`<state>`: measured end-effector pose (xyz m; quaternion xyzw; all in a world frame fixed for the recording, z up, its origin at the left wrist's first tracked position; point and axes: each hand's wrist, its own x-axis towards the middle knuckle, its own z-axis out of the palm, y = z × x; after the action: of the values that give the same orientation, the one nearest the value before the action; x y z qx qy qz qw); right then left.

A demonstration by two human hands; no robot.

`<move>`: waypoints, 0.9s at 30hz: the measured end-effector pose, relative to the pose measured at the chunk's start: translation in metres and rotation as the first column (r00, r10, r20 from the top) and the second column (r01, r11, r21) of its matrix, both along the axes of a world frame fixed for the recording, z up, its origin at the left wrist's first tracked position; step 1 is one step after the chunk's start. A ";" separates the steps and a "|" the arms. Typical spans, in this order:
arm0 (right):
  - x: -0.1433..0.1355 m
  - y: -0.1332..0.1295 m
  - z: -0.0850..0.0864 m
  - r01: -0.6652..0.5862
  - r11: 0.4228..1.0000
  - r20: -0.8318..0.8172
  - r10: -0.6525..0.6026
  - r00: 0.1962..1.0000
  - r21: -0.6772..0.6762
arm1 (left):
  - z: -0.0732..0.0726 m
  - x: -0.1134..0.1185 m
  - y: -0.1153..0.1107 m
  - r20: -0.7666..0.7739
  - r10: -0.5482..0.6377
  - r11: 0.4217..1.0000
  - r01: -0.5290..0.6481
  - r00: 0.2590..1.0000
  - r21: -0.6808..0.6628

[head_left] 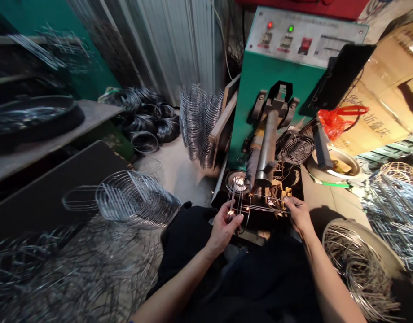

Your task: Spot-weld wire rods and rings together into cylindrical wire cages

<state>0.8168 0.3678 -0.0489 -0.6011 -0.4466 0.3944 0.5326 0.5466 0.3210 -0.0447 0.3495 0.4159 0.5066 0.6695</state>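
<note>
My left hand is closed, thumb and fingers pinching the left end of a wire frame made of thin metal rods. My right hand grips the right end of its long wires between thumb and fingers. The frame lies level below the thick metal arm of a green spot welder. Small orange glints show on the wires near my left fingers and by the electrode. Just behind the frame is a small round dish. Exact weld contact is too small to make out.
Stacked wire rings stand left of the welder, with wire baskets nearer my left knee. Wire coils lie on the floor. At right are a tub of bent wires, a basin, loose rods and a cardboard box.
</note>
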 end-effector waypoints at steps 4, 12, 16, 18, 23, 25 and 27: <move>0.002 -0.004 0.000 -0.007 1.000 -0.015 0.007 1.000 -0.001 | -0.002 0.002 -0.002 -0.004 -0.008 1.000 0.008 1.000 0.017; 0.033 -0.080 0.007 -0.416 0.850 0.024 0.447 0.894 -0.322 | 0.038 -0.051 -0.043 0.144 -0.137 0.979 0.156 0.980 -0.133; 0.017 -0.108 0.013 -0.550 0.707 -0.031 0.602 0.798 -0.445 | 0.050 -0.089 -0.049 0.301 -0.226 0.956 0.270 0.926 -0.112; 0.004 -0.114 0.006 -0.593 0.700 -0.001 0.646 0.763 -0.398 | 0.036 -0.097 -0.057 0.290 -0.177 0.962 0.227 0.941 -0.149; -0.014 -0.125 -0.029 -0.610 0.683 0.061 0.684 0.726 -0.401 | -0.020 -0.099 -0.112 0.173 -0.241 0.919 0.282 0.955 -0.276; -0.012 -0.127 -0.035 -0.610 0.681 0.034 0.678 0.734 -0.405 | -0.027 -0.097 -0.130 0.125 -0.277 0.913 0.301 0.953 -0.275; -0.005 -0.124 -0.032 -0.580 0.712 0.037 0.643 0.765 -0.395 | -0.023 -0.091 -0.134 0.073 -0.243 0.928 0.254 0.967 -0.272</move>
<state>0.8113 0.2439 -0.0810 -0.5371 -0.5847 0.5701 0.2111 0.4554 0.1867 -0.0675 0.2915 0.4228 0.3607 0.7786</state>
